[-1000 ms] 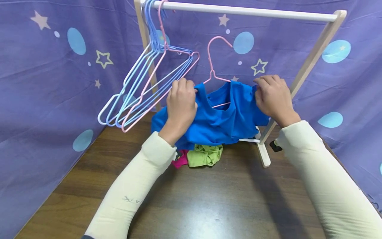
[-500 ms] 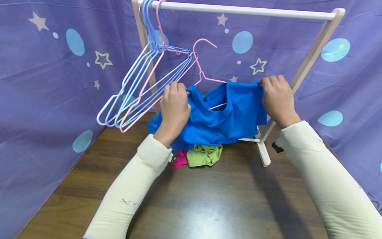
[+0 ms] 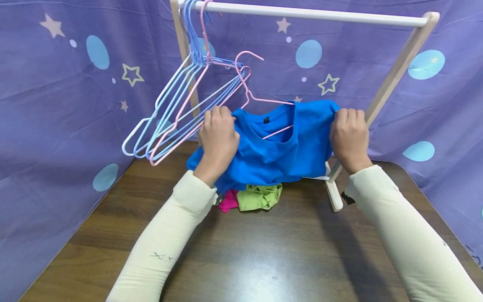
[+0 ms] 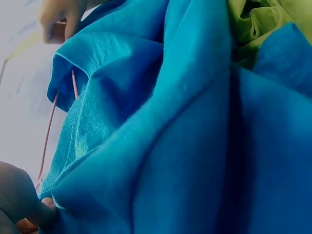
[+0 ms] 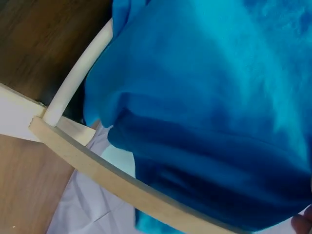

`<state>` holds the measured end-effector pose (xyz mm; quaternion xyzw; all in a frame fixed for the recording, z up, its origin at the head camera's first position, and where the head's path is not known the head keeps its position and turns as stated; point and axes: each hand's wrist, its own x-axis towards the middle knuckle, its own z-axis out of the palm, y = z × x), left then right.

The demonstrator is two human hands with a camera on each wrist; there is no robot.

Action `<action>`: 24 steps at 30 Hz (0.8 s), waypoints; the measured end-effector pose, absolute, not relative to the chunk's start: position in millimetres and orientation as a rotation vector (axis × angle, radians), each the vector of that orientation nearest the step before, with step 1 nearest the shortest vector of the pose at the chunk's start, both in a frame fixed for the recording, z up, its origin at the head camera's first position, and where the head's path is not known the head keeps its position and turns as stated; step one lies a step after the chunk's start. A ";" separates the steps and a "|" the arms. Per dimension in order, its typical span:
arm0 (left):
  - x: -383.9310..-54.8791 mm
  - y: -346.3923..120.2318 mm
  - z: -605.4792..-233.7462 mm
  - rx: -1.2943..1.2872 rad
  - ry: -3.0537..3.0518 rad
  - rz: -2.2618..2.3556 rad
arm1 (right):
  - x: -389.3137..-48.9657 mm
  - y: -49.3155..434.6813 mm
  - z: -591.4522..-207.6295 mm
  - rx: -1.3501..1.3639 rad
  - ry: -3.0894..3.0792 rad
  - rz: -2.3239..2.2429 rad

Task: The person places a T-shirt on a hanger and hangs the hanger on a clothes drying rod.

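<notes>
A blue T-shirt (image 3: 268, 155) is held up in front of the rack, its neckline facing me. Inside it sits a pink hanger (image 3: 247, 88), whose hook leans left above the collar; a piece of its bar shows through the neck opening. My left hand (image 3: 219, 138) pinches the shirt at the shoulder left of the collar, as the left wrist view shows too, with the blue cloth (image 4: 185, 146) falling in folds. My right hand (image 3: 350, 136) grips the shirt at its right shoulder end. In the right wrist view the blue sleeve (image 5: 204, 97) hides most of the hanger side.
A wooden rack with a white rail (image 3: 309, 12) stands behind the shirt. Several blue, white and pink hangers (image 3: 185, 105) hang at its left end. A green garment (image 3: 260, 197) and a pink garment (image 3: 228, 201) lie on the wooden table (image 3: 241, 251), below the shirt.
The pink hanger in the shirt has shifted left and its hook tilts more. My left hand has moved slightly left; my right hand has moved outward, then lower, spreading the right shoulder.
</notes>
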<state>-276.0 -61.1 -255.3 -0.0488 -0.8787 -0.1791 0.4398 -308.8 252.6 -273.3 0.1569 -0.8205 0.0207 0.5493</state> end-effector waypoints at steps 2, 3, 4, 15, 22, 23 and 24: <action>-275.2 -62.2 -255.5 -0.116 -2.177 -0.450 | -309.4 254.1 -274.5 0.326 -1.959 0.059; -274.9 -62.8 -255.6 -0.115 -2.174 -0.455 | -309.8 254.8 -274.8 0.312 -1.968 0.063; -274.3 -63.3 -255.5 -0.116 -2.171 -0.458 | -310.1 255.4 -274.9 0.302 -1.975 0.069; -269.4 -59.9 -257.8 -0.192 -2.163 -0.411 | -311.6 250.4 -263.4 0.400 -2.177 0.251; -267.6 -53.7 -259.3 -0.238 -2.112 -0.367 | -318.2 247.0 -237.6 0.751 -2.341 0.312; -267.9 -53.1 -259.6 -0.239 -2.109 -0.367 | -318.2 246.2 -236.1 0.778 -2.364 0.296; -267.9 -52.5 -259.8 -0.242 -2.109 -0.366 | -317.8 245.3 -235.3 0.794 -2.379 0.289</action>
